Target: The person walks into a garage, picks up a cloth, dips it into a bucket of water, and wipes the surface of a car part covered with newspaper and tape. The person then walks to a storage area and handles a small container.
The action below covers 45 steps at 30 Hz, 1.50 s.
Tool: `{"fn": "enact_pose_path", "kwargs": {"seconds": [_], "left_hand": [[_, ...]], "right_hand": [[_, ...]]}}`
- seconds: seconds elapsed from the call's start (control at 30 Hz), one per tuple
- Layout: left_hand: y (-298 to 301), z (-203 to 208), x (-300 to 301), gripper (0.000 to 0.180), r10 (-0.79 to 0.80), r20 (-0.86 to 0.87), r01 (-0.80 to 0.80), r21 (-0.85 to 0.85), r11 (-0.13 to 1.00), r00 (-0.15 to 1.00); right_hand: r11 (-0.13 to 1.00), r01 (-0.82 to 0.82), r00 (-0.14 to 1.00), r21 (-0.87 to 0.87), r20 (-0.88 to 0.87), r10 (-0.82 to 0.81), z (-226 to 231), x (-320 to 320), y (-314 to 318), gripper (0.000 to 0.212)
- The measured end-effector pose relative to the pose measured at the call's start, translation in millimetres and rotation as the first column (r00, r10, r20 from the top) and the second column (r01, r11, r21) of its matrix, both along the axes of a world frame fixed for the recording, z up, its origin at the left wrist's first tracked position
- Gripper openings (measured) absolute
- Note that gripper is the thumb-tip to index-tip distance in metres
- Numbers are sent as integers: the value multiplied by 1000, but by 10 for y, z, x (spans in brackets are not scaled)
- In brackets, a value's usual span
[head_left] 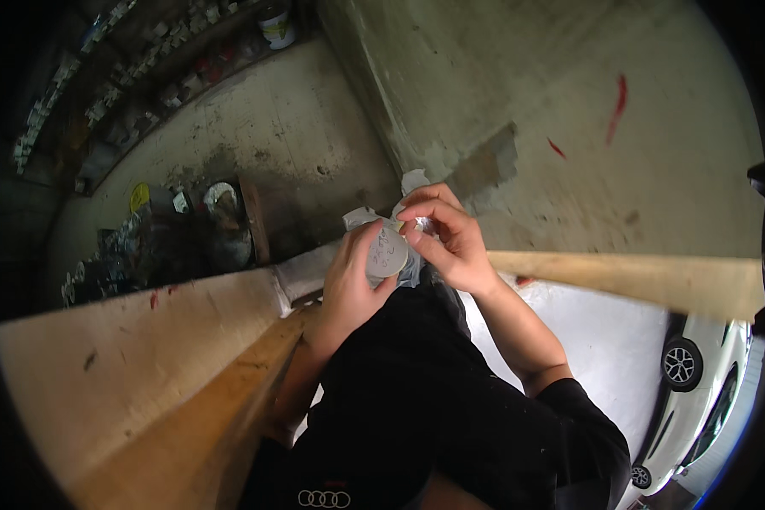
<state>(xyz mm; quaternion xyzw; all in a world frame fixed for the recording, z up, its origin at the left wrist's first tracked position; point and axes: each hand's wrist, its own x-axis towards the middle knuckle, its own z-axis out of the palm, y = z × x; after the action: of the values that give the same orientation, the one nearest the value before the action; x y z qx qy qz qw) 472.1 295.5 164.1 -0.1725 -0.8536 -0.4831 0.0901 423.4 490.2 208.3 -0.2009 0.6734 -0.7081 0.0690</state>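
Observation:
My left hand (348, 276) is wrapped round the side of a small round container (387, 253), whose pale grey flat face bears dark handwriting and is turned up toward me. Close against its right edge, my right hand (452, 234) has its fingers curled and its thumb bent in toward them. Something small and pale shows by those fingertips, too small to make out. Crumpled silvery-grey plastic (359, 217) lies behind and under both hands, and what it covers is hidden.
Dark shelves (144, 76) with rows of small containers and a white bucket (277, 30) stand at the far left. Below them are cans (223, 197) and clutter. A pale wooden ledge (144, 327) runs left, another board (629, 276) right. A white car (705, 382) stands lower right.

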Motion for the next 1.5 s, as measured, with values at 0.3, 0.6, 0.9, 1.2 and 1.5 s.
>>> {"fn": "enact_pose_path", "kwargs": {"seconds": [0.3,0.6,0.9,1.2,1.5], "left_hand": [[-986,-432,-1628,106,205,31,-193,505,841,978],[-2252,-759,-3175,84,184,277,-328,868,372,943],[-4126,-1916,-5045,89,174,529,-557,786,267,830],[-6112,-2039,-6606,68,-28,526,-520,830,-203,850],[-7766,-1898,-7480,53,332,539,-421,830,-366,774]], "right_hand": [[912,-313,945,266,-4,326,-830,-1848,-985,66],[861,-407,763,-306,404,504,-1270,-3613,-2589,55],[852,-521,818,-41,261,513,-1968,-5757,-4662,51],[662,-561,674,496,-190,714,-2063,-7720,-7039,55],[751,-568,723,337,-233,651,-1889,-9496,-9267,24]]}}
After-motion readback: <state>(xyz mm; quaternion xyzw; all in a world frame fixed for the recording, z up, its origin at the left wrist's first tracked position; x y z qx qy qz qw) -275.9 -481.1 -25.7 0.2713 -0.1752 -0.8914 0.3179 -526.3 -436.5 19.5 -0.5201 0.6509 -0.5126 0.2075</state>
